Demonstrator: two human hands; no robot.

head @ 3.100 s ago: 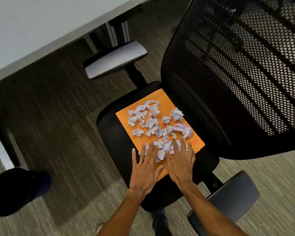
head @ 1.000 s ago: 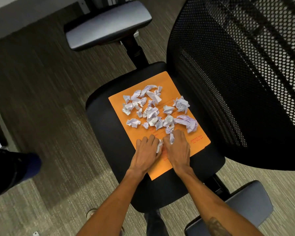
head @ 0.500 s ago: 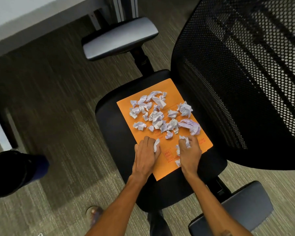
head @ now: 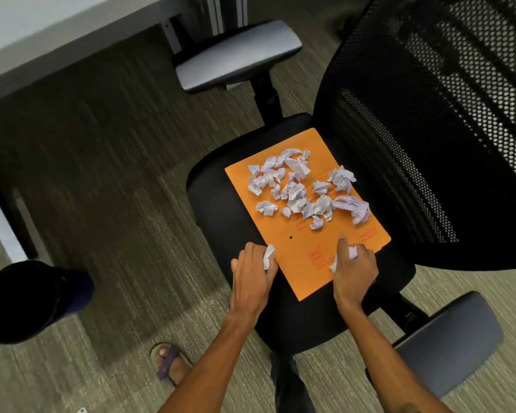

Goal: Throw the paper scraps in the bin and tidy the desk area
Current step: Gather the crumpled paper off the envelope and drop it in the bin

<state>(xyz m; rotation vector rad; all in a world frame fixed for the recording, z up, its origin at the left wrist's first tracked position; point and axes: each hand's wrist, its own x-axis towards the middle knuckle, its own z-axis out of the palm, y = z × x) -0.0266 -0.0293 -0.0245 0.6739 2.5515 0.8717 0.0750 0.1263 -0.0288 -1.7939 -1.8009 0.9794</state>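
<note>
An orange folder (head: 303, 257) lies on the black seat of an office chair (head: 221, 210). Several crumpled white paper scraps (head: 301, 190) are spread over its far half. My left hand (head: 252, 275) is closed around a bunch of scraps at the folder's near left edge, white paper showing between the fingers. My right hand (head: 353, 266) grips more scraps over the folder's near right part. A dark round bin (head: 27, 299) stands on the carpet at the far left.
The chair's mesh backrest (head: 435, 123) rises on the right, with grey armrests at the top (head: 236, 55) and bottom right (head: 447, 341). A white desk edge (head: 42, 40) runs across the top left. A sandalled foot (head: 170, 362) rests on the carpet.
Both hands went from flat over the near scraps to closed fists holding them, then drew apart and back toward me. The near part of the folder is now bare.
</note>
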